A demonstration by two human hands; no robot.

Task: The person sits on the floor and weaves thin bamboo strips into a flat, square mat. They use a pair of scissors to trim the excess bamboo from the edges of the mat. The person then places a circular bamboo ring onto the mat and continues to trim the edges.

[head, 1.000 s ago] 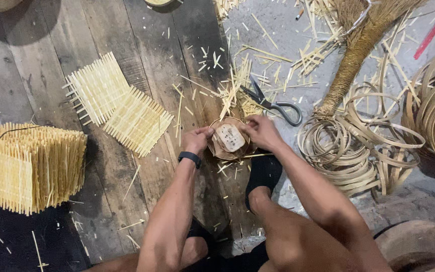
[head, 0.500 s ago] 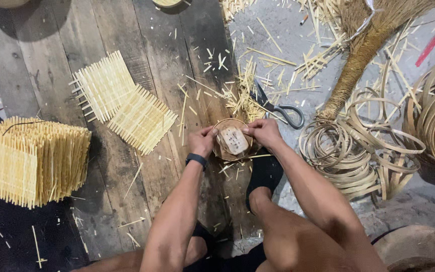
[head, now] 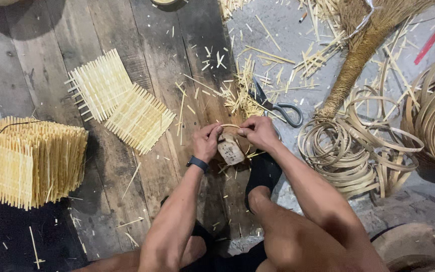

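Note:
My left hand and my right hand meet over a small round wooden block on the plank floor. Both pinch a thin bamboo strip ring that arches across the top of the block. A dark watch sits on my left wrist. My foot in a black sock rests just below the block. Grey-handled scissors lie a little beyond my right hand among short bamboo offcuts.
Two flat woven bamboo panels lie left of the hands. A tall stack of such panels stands at the far left. Coils of bamboo strip pile up on the right, with a straw broom above them.
The view has shifted a little. My hands stay on the block, the fingers working the thin strip along its top edge.

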